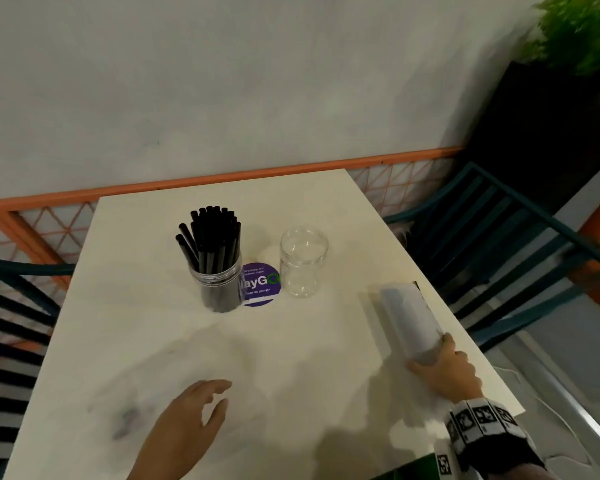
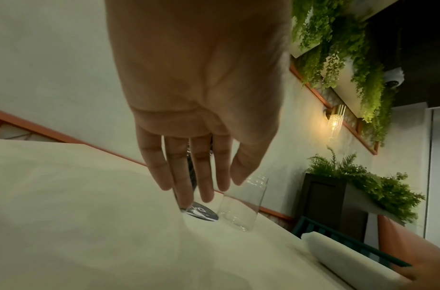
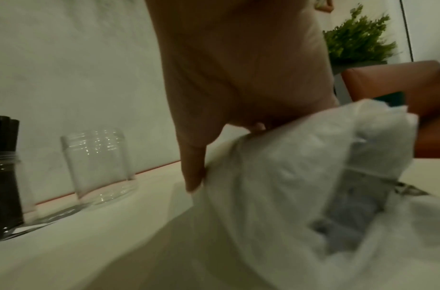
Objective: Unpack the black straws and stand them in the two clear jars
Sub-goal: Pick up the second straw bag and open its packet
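One hand (image 1: 444, 367) grips wrapped bundle (image 1: 407, 320) near empty jar (image 1: 303, 266).

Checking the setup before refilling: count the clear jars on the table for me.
2. One jar, full of black straws, stands left of the purple sticker; the empty jar stands right of it.

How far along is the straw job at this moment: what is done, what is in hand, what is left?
Done: one clear jar stands packed with black straws. In hand: the right hand grips a white wrapped bundle lying on the table; the left hand hovers open. Left: the second jar is empty, and the bundle looks not yet unpacked.
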A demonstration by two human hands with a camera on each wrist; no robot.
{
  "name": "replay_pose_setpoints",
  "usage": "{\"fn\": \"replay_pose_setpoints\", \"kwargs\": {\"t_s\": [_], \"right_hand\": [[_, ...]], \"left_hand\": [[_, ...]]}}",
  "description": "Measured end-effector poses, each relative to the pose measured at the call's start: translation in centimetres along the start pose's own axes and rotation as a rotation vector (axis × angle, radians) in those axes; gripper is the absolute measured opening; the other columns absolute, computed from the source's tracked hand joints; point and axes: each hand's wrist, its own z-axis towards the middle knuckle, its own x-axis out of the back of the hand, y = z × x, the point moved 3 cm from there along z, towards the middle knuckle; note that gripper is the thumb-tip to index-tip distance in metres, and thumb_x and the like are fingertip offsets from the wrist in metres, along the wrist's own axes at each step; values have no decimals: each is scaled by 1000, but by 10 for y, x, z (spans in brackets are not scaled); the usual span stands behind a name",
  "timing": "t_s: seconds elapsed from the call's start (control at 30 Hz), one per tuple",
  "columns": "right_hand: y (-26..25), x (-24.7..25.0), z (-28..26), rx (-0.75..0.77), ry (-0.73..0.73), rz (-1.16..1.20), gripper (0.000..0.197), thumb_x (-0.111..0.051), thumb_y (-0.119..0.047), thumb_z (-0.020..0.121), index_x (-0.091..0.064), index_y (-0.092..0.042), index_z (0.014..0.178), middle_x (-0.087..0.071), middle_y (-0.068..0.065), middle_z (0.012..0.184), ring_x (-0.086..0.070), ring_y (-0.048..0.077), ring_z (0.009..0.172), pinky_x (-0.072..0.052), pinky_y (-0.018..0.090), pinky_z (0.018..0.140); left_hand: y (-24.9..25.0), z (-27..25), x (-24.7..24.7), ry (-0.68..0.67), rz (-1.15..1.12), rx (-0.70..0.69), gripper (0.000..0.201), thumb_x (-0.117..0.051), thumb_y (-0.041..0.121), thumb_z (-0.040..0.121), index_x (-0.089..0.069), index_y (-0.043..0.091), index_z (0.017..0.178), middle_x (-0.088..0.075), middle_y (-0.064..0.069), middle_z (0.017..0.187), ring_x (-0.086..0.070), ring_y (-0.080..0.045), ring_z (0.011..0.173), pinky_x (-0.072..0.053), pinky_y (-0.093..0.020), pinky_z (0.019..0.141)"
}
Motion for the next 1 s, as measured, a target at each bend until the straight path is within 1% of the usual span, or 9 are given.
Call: {"fn": "replay_pose_setpoints", "kwargs": {"t_s": [0.2, 0.37, 0.5, 0.6, 0.67, 0.73, 0.8, 0.87, 1.0], "right_hand": [[-18, -11, -7, 498, -116, -147, 94, -65, -56, 68, -17, -24, 142, -48, 6, 125, -51, 24, 108, -44, 35, 91], [-36, -31, -32, 1069, -179, -307, 90, -58, -58, 64, -25, -28, 142, -50, 1, 131, -52, 24, 115, -42, 36, 96], [-46, -30, -32, 1307, -128, -420, 77, -54, -61, 60, -41, -35, 131, -61, -9, 119, -60, 11, 104, -49, 29, 91], [-55, -23, -27, 1330, -193, -393, 74, -51, -64, 54, -48, -37, 123, -63, -15, 107, -59, 5, 94, -55, 25, 81], [-57, -19, -19, 1338, -205, -417, 77, -50, -67, 57, -43, -38, 128, -59, -13, 115, -55, 6, 103, -50, 28, 91], [-60, -14, -10, 1372, -256, -394, 85, -48, -78, 65, -26, -41, 138, -42, -9, 136, -39, 11, 126, -25, 33, 111], [-62, -6, 1, 1248, -386, -291, 91, -26, -89, 62, -20, -42, 140, -29, -9, 143, -23, 11, 134, -11, 29, 113], [-62, 6, 20, 1100, -293, -150, 89, -5, -85, 66, -31, -39, 137, -35, -9, 139, -26, 11, 131, -18, 28, 111], [-48, 22, 54, 831, -452, 0, 44, -30, -65, 80, -55, -36, 102, -55, -10, 107, -50, 9, 105, -40, 19, 90]], "left_hand": [[36, 26, -27, 3, -176, 48, 32, -59, 19, 86, -53, 50, 88, -65, 20, 99, -56, 11, 90, -47, -14, 73], [48, 48, -50, 28, -308, 261, 25, -57, 26, 88, -52, 35, 111, -59, 3, 113, -59, -11, 94, -41, -20, 77], [53, 58, -72, -37, -323, 410, 38, -51, 34, 90, -45, 22, 125, -57, -1, 110, -53, -16, 97, -37, -23, 81], [59, 58, -76, 26, -340, 363, 10, -56, 23, 89, -60, 28, 96, -65, 7, 88, -59, -14, 89, -43, -17, 77], [62, 58, -73, 86, -331, 316, 20, -62, 16, 84, -65, 32, 73, -67, 10, 74, -60, -2, 72, -43, -7, 65], [67, 56, -68, 134, -334, 308, 24, -66, 12, 80, -67, 32, 65, -67, 9, 60, -57, 4, 56, -41, -5, 58], [73, 54, -65, 197, -324, 283, 27, -67, 10, 79, -67, 32, 63, -65, 14, 52, -55, 3, 51, -40, -5, 55], [79, 51, -61, 271, -325, 255, 29, -66, 8, 80, -65, 31, 64, -64, 21, 52, -56, 3, 52, -40, -5, 55], [87, 46, -58, 401, -360, 263, 41, -66, 4, 80, -65, 38, 58, -65, 29, 59, -58, 6, 61, -41, -4, 59]]}}
